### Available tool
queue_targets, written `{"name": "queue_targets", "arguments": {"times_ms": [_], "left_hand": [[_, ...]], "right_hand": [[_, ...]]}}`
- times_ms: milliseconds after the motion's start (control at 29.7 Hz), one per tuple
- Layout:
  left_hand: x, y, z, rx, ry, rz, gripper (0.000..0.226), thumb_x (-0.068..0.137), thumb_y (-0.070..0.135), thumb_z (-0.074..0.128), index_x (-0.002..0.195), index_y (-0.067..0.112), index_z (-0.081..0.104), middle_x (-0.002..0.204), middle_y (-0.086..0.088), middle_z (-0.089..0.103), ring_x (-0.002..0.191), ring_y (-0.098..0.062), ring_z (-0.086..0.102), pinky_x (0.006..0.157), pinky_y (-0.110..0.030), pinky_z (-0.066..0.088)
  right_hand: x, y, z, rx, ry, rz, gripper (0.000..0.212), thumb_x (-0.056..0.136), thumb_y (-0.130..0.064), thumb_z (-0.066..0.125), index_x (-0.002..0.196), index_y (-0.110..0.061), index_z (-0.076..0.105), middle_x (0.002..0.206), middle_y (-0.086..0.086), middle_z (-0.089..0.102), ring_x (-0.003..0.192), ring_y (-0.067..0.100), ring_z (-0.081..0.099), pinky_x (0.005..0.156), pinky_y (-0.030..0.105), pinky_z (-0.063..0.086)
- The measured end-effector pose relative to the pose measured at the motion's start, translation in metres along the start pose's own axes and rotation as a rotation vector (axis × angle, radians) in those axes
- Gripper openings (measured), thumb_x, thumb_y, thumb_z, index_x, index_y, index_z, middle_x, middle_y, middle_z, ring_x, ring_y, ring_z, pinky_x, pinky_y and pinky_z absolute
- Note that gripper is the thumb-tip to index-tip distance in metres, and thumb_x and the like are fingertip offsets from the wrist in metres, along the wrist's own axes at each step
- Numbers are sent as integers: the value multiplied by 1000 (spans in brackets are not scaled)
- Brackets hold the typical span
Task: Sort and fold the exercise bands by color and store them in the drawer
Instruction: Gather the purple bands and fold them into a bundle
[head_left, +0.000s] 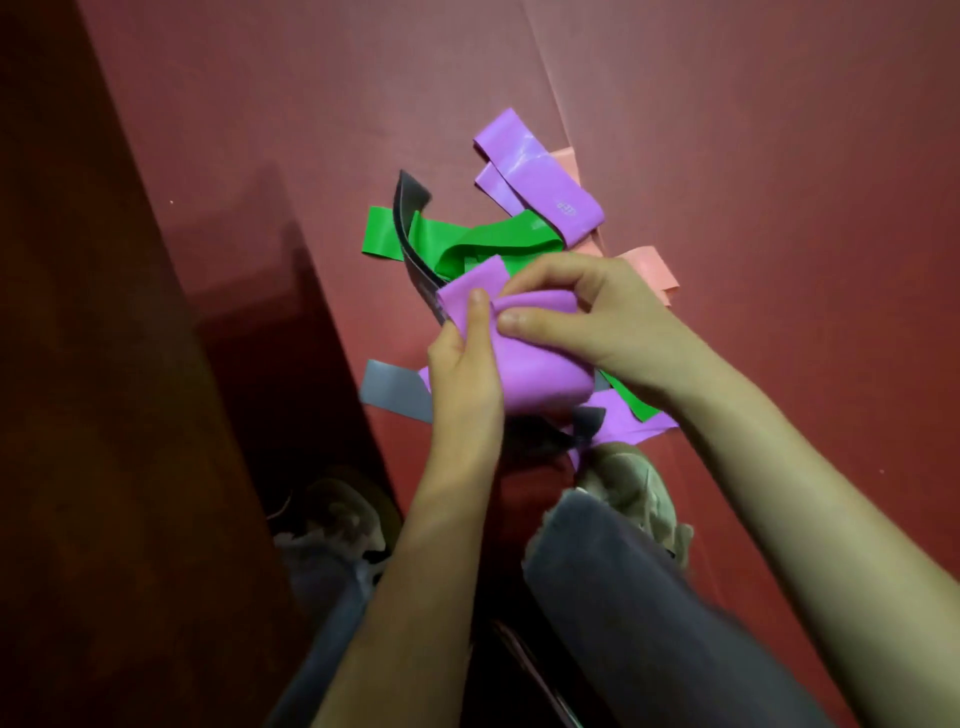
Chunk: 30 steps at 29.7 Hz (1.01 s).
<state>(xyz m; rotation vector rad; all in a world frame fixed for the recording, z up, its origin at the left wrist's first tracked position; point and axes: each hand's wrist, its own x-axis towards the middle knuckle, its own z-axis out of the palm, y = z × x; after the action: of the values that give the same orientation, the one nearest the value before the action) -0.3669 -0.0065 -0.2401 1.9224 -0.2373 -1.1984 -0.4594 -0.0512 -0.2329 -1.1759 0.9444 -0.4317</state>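
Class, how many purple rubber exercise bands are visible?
3: held band in left hand and right hand; far band beyond them; near band beneath them. Others may be hidden.

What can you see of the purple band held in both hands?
The purple band is a smooth, matte, rubbery-looking strip, bunched into a soft folded wad, with one flat corner sticking up at its far end. It sits over the pile of other bands on the red floor; whether it touches them cannot be told. The left hand grips its left side, thumb on top, and the right hand pinches its top fold. No print shows. Its underside is hidden.
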Motion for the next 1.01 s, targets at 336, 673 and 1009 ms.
{"name": "queue_targets", "arguments": {"times_ms": [336, 673, 1009], "left_hand": [[-4, -5, 1, 76, -357, -28, 22, 94, 28, 41, 81, 25, 59, 77, 13, 64, 68, 4, 62, 65, -11, 50], [0, 4, 12, 85, -363, -21, 23, 97, 23, 36, 87, 23, 58, 80, 10, 64, 66, 1, 62, 70, -15, 52], [2, 7, 26, 182, -369, 99, 23, 94, 16, 44, 80, 19, 62, 63, 12, 66, 62, 2, 60, 64, -14, 50]], "right_hand": [[18, 18, -9, -178, 187, -59, 31, 72, -2, 70, 92, -20, 55, 86, -23, 52, 74, -16, 47, 73, 3, 33], [2, 19, -26, -104, 74, -30, 72, 67, 2, 46, 134, -19, 32, 103, -22, 40, 76, -14, 45, 69, 5, 35], [3, 25, -23, -95, 262, -123, 74, 76, -2, 50, 136, -33, 17, 123, 5, 36, 109, 15, 45, 102, 38, 40]]}}
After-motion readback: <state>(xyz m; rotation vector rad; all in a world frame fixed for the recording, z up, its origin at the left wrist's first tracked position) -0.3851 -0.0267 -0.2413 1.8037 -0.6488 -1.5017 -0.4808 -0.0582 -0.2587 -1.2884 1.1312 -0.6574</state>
